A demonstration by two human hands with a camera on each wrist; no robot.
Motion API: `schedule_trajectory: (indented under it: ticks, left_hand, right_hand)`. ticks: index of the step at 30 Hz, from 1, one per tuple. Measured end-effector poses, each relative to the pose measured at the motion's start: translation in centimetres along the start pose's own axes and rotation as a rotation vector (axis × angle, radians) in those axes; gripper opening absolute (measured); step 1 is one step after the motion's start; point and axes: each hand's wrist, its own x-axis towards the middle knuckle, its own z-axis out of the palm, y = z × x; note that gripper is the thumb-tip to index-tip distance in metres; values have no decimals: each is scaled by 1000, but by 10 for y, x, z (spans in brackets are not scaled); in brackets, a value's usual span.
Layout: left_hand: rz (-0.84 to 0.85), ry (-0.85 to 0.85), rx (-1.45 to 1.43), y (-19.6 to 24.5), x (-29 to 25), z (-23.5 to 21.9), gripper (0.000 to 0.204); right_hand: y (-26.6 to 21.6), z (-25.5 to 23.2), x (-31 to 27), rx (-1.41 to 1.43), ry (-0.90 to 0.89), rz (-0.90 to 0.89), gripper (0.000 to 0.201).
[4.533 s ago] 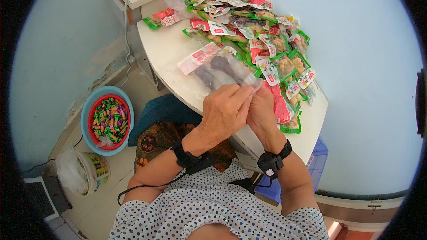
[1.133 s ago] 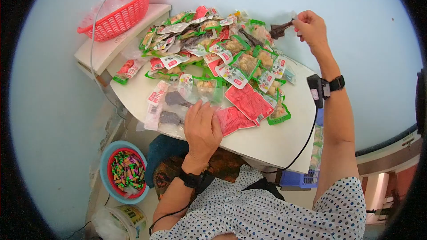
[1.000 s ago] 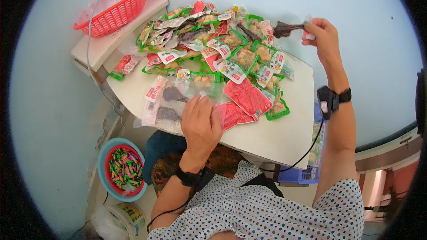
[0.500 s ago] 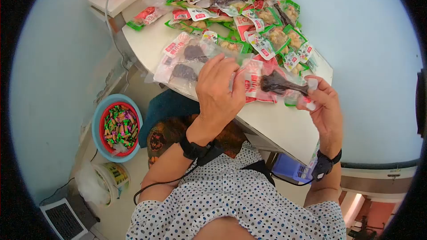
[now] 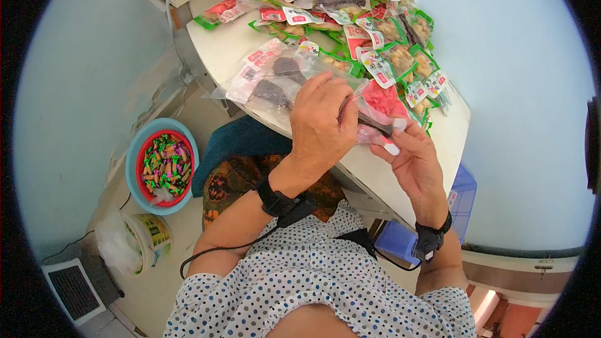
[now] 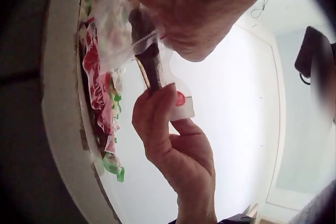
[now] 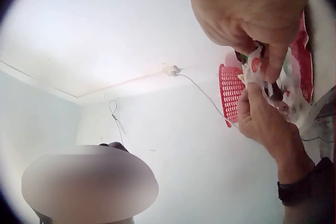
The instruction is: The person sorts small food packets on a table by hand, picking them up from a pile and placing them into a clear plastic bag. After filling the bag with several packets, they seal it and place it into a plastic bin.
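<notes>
In the head view my left hand (image 5: 322,119) holds the open end of a clear plastic bag (image 5: 241,87) lying at the table's near edge. Two dark drumsticks show through the bag's left part. My right hand (image 5: 416,159) pinches the thin end of another dark drumstick (image 5: 374,126), which has a white wrapper around that end. Its thick end passes behind my left fingers at the bag's mouth. From the left wrist, the drumstick (image 6: 149,64) slants from my right fingers up to the clear film beneath my left hand (image 6: 199,14).
Several green-edged food packets (image 5: 397,56) cover the back of the white table (image 5: 438,169), with a red packet (image 5: 383,100) beside the bag. On the floor at left stand a blue basin (image 5: 131,169) of wrapped sweets and a bucket (image 5: 156,231). A blue crate (image 5: 463,194) stands at right.
My right hand has brought the drumstick from the far right, beyond the pile, to the bag's mouth. Half a second ago the drumstick showed whole; now its thick end is hidden.
</notes>
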Motion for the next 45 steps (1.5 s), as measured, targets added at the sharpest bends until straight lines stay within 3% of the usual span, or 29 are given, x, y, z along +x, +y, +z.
schedule_trajectory:
  ticks: [9, 21, 24, 30, 36, 42, 45]
  left_hand:
    - [7, 11, -28, 0, 3, -5, 13]
    - [-39, 36, -80, 4, 4, -7, 15]
    - [-50, 23, -97, 4, 5, -10, 16]
    - [-50, -8, -126, 7, 7, -10, 16]
    - [-42, -40, -134, 8, 6, -11, 15]
    - [-56, -60, -124, 10, 8, -12, 15]
    - [-84, -65, -142, 10, 9, -11, 15]
  right_hand:
    - [25, 28, 32, 61, -13, 0, 19]
    - [42, 50, 51, 63, -184, 100, 19]
    - [55, 44, 55, -86, -216, 7, 20]
    - [57, 55, 52, -341, -71, -130, 10]
    - [54, 49, 60, -712, -110, -293, 4]
    - [62, 42, 68, -754, -83, -452, 7]
    - [55, 42, 69, -756, -144, -372, 9]
